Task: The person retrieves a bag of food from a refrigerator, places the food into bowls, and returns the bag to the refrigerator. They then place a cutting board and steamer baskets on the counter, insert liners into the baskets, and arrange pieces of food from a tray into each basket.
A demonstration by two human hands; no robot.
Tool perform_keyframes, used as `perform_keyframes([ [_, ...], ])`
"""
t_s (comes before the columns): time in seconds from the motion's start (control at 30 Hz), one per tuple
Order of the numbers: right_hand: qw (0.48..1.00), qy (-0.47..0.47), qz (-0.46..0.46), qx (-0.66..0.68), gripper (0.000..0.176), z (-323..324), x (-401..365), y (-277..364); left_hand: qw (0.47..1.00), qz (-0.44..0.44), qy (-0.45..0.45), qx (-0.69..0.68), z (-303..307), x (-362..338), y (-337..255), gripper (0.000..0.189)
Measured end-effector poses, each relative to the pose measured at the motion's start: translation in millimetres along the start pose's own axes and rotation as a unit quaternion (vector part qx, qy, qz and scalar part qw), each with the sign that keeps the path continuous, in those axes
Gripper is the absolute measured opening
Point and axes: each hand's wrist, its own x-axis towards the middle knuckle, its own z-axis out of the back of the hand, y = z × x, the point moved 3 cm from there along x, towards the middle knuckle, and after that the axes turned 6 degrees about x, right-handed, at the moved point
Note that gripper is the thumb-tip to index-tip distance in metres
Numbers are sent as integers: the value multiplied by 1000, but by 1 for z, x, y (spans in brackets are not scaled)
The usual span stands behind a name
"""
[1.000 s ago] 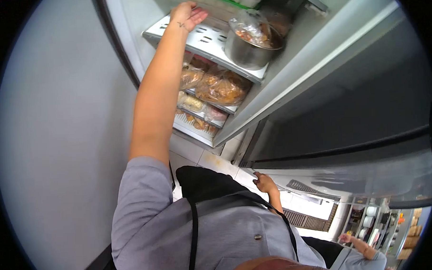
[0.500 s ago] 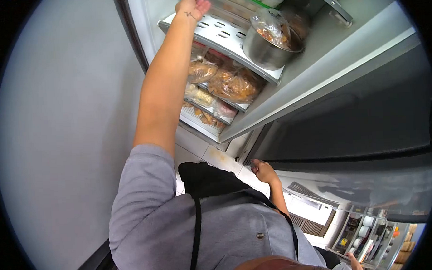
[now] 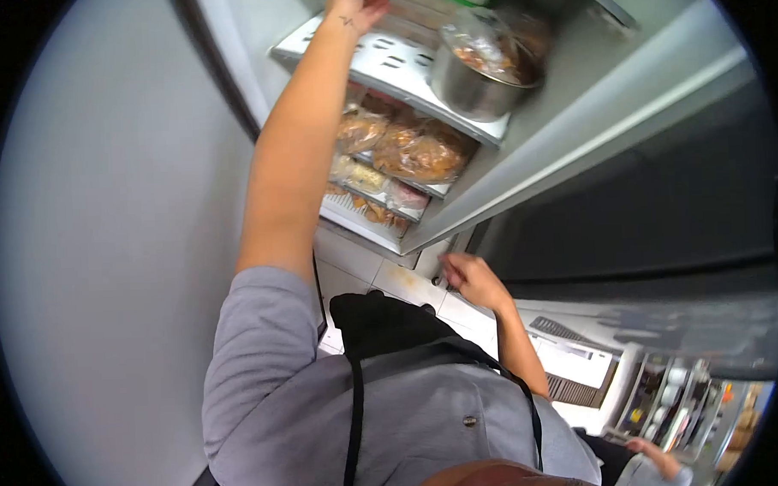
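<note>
My left hand [image 3: 362,10] reaches to the top of the view, above a white slotted shelf [image 3: 389,61] in an open refrigerator. Its fingers are loosely curled and apart, partly cut off by the frame edge, with nothing clearly in them. To its right, a steel pot [image 3: 472,87] stands on the shelf, holding a clear plastic bag of food [image 3: 488,53]. My right hand [image 3: 469,276] hangs lower down, in front of the floor and below the refrigerator's edge. Its fingers are bent and blurred, and whether they hold anything is unclear.
Lower shelves carry bagged brown food [image 3: 420,152] and smaller packs [image 3: 363,177]. A grey door panel [image 3: 124,252] fills the left side; a dark panel [image 3: 645,217] stands at right. At lower right are a rack with items [image 3: 668,396] and another person's hand [image 3: 654,458].
My right hand has moved up and a little left, nearer the refrigerator's base. My left hand has shifted slightly upward. The other person's hand at lower right shows more.
</note>
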Motion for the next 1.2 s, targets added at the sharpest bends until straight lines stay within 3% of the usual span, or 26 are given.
perform_keyframes([
  [0.03, 996, -52, 71, -24, 29, 15, 14, 20, 999, -1, -8, 38, -25, -30, -15, 33],
  [0.07, 994, -82, 69, -17, 31, 34, 26, 48, 997, -8, -18, 75, -45, -66, -28, 30],
  [0.13, 989, -128, 74, -13, 32, 67, 43, 98, 962, -84, 81, 246, -63, -95, -29, 29],
  [0.2, 964, -222, 146, -12, 38, 103, 56, 128, 846, -221, 274, 401, -70, -144, -14, 26],
  [0.23, 954, -257, 155, -12, 42, 109, 61, 128, 842, -219, 284, 403, -72, -149, -5, 26],
  [0.3, 953, -276, 126, 14, 54, 116, 73, 125, 902, -198, 272, 269, -68, -162, 13, 28],
  [0.33, 954, -273, 125, 17, 54, 112, 73, 125, 903, -195, 270, 271, -66, -165, 25, 28],
  [0.4, 961, -239, 134, 24, 58, 113, 85, 129, 858, -266, 213, 386, -76, -162, 31, 39],
  [0.43, 961, -236, 146, 10, 60, 110, 85, 129, 799, -356, 179, 450, -84, -173, 21, 43],
  [0.57, 970, -175, 166, 12, 51, 101, 65, 130, 832, -361, 112, 405, -83, -185, 22, 49],
  [0.63, 976, -115, 184, 32, 42, 101, 50, 127, 825, -419, 46, 377, -70, -195, 16, 42],
  [0.67, 976, -110, 186, 34, 42, 102, 41, 122, 818, -451, 15, 356, -58, -194, 9, 50],
  [0.73, 982, -78, 165, 50, 38, 102, 21, 110, 862, -379, 1, 336, -32, -197, -9, 49],
  [0.87, 988, -45, 137, 53, 31, 103, 7, 87, 792, -412, -123, 433, 14, -200, -40, 48],
  [0.93, 986, -45, 139, 79, 29, 100, 6, 91, 786, -412, -145, 437, 26, -200, -50, 47],
  [1.0, 982, -51, 154, 92, 28, 102, 11, 96, 771, -362, -207, 481, 32, -207, -64, 48],
  [1.07, 974, -43, 201, 90, 27, 101, 18, 97, 743, -409, -209, 486, 40, -222, -71, 43],
  [1.13, 975, -44, 196, 90, 28, 100, 29, 93, 820, -471, -116, 304, 28, -252, -83, 34],
  [1.2, 976, -38, 191, 96, 30, 101, 36, 94, 859, -463, -43, 215, 10, -284, -114, 31],
])
